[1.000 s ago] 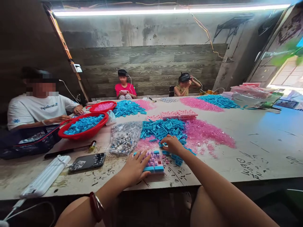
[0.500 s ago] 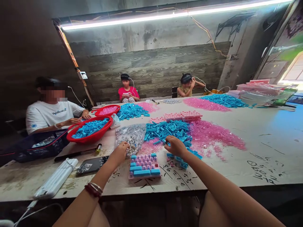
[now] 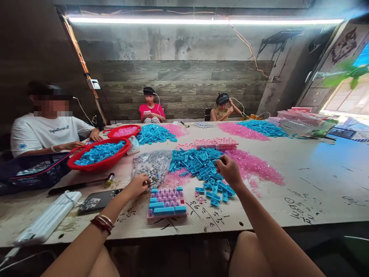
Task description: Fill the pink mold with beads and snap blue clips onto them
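My left hand hovers by the near edge of a clear plastic bag of small grey-white parts. Its fingers are curled together, and whatever is in them is hidden. Just right of it lies a pink block board, partly covered with blue and clear pink key-like caps. At the right side of a heap of blue plastic pieces is my right hand, thumb and fingertips pinched. I cannot make out what it holds. Several loose blue pieces lie in front of it.
Clear pink pieces spread to the right, with pink boards behind. Leftward are red baskets, a phone, a white power strip and a dark-handled tool. Three people sit around the table.
My right hand has moved right and away from me along the blue heap. More blue pieces now lie spread on its near side. My left hand stays near the bag; the view has turned slightly right.
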{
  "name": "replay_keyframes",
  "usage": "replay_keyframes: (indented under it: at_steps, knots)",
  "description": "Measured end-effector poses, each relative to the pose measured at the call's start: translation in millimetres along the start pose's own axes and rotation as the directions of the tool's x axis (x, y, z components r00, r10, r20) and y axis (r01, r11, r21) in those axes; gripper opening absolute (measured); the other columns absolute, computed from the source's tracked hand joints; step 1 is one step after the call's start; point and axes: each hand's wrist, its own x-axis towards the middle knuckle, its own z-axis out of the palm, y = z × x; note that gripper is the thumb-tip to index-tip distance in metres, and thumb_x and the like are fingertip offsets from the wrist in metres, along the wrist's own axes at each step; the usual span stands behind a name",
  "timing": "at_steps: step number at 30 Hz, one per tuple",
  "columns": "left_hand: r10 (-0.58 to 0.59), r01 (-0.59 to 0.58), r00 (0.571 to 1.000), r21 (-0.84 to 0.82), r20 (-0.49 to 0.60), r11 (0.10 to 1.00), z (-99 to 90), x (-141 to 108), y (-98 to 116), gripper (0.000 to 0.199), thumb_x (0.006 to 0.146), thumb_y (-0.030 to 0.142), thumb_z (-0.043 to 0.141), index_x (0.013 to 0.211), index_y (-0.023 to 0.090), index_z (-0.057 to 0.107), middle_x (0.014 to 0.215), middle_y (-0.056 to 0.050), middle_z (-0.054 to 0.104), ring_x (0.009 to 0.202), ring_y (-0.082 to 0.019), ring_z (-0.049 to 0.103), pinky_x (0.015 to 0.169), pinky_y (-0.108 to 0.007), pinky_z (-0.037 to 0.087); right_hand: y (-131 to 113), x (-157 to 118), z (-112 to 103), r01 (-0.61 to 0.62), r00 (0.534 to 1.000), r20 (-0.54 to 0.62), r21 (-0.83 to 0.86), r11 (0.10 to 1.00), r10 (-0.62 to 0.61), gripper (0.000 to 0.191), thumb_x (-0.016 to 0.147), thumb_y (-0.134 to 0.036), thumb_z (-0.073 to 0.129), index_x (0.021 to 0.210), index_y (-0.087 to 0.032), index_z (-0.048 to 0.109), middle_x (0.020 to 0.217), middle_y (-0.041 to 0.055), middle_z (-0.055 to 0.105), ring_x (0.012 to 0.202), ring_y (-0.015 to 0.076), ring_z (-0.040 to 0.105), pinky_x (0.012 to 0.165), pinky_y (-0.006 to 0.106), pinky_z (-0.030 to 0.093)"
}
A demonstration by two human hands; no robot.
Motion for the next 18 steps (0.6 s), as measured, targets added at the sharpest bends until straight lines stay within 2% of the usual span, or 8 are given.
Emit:
replay_keyframes:
  at_steps: [4, 6, 8, 11, 12, 13, 15, 18]
  knots:
    - [0.032, -0.032, 0.999, -0.003, -0.011, 0.999, -3.2, -1, -1, 0.019, 0.069, 0.013, 0.046, 0.072, 0.015, 0.065, 0.083, -0.005, 0.061, 0.077, -0.016, 0.057, 0.073, -0.025, 0.044, 2, -2, 3, -0.047, 0.97, 0.24, 0.049, 0.998, 0.034, 0.009, 0.07, -0.028, 0.046, 0.067, -0.02, 0.043, 0.052, -0.0033, 0.052, 0.043, 0.0109, 0.049, 0.043, 0.021, 0.038]
    - [0.041, -0.041, 0.999, -0.001, -0.001, 0.999, -5.1, -2, 0, 0.018, 0.07, 0.013, 0.047, 0.071, 0.016, 0.065, 0.081, -0.005, 0.061, 0.079, -0.017, 0.057, 0.074, -0.026, 0.044, -2, -7, 9, -0.035, 0.907, 0.42, 0.016, 0.999, 0.025, 0.007, 0.069, -0.024, 0.047, 0.066, -0.019, 0.043, 0.051, -0.004, 0.051, 0.042, 0.01, 0.049, 0.041, 0.02, 0.037]
    - [0.039, -0.039, 0.999, 0.014, 0.019, 0.999, -5.7, -2, 1, 0.017, 0.068, 0.011, 0.048, 0.071, 0.016, 0.064, 0.079, -0.004, 0.061, 0.078, -0.017, 0.056, 0.073, -0.026, 0.043, -7, -17, 19, -0.013, 0.768, 0.64, -0.022, 1.0, 0.024, 0.005, 0.067, -0.019, 0.049, 0.064, -0.018, 0.044, 0.05, -0.0041, 0.052, 0.043, 0.0098, 0.051, 0.04, 0.018, 0.037]
    - [0.03, -0.031, 0.999, 0.045, 0.024, 0.999, -3.7, -1, 0, 0.017, 0.064, 0.006, 0.049, 0.069, 0.016, 0.062, 0.079, -0.003, 0.059, 0.075, -0.016, 0.055, 0.071, -0.025, 0.043, -14, -33, 35, 0.073, 0.469, 0.882, -0.083, 0.994, 0.039, 0.003, 0.066, -0.014, 0.051, 0.067, -0.016, 0.053, 0.052, -0.0029, 0.056, 0.047, 0.0107, 0.055, 0.04, 0.017, 0.037]
    - [0.03, -0.031, 0.999, 0.051, 0.021, 0.998, -2.8, -1, 0, 0.018, 0.064, 0.005, 0.049, 0.068, 0.016, 0.062, 0.08, -0.003, 0.058, 0.075, -0.015, 0.055, 0.071, -0.025, 0.043, -16, -37, 40, 0.125, 0.402, 0.915, -0.1, 0.987, 0.042, 0.007, 0.066, -0.013, 0.052, 0.07, -0.015, 0.057, 0.053, -0.0025, 0.058, 0.049, 0.0108, 0.057, 0.041, 0.016, 0.037]
    - [0.031, -0.032, 0.999, 0.053, 0.018, 0.998, -2.4, -1, 0, 0.018, 0.064, 0.005, 0.048, 0.068, 0.016, 0.061, 0.08, -0.003, 0.058, 0.075, -0.015, 0.054, 0.071, -0.025, 0.044, -18, -40, 45, 0.182, 0.368, 0.929, -0.115, 0.977, 0.041, 0.01, 0.067, -0.012, 0.052, 0.073, -0.015, 0.06, 0.054, -0.002, 0.059, 0.05, 0.0108, 0.057, 0.042, 0.016, 0.037]
    - [0.035, -0.036, 0.999, 0.041, 0.004, 0.999, -3.4, -1, 0, 0.018, 0.066, 0.005, 0.047, 0.069, 0.015, 0.061, 0.079, -0.004, 0.058, 0.075, -0.015, 0.055, 0.071, -0.024, 0.044, -20, -44, 52, 0.281, 0.358, 0.933, -0.126, 0.952, 0.017, 0.016, 0.069, -0.013, 0.053, 0.082, -0.015, 0.064, 0.058, -0.0009, 0.062, 0.052, 0.0107, 0.058, 0.045, 0.017, 0.038]
    - [0.047, -0.049, 0.996, -0.028, -0.073, 0.998, -9.5, -5, 7, 0.013, 0.068, 0.009, 0.051, 0.073, 0.014, 0.062, 0.079, -0.004, 0.059, 0.074, -0.014, 0.056, 0.071, -0.025, 0.045, -21, -45, 55, 0.372, 0.409, 0.911, -0.117, 0.921, -0.05, 0.024, 0.07, -0.013, 0.055, 0.092, -0.017, 0.066, 0.069, 0.0014, 0.067, 0.058, 0.0117, 0.059, 0.051, 0.018, 0.04]
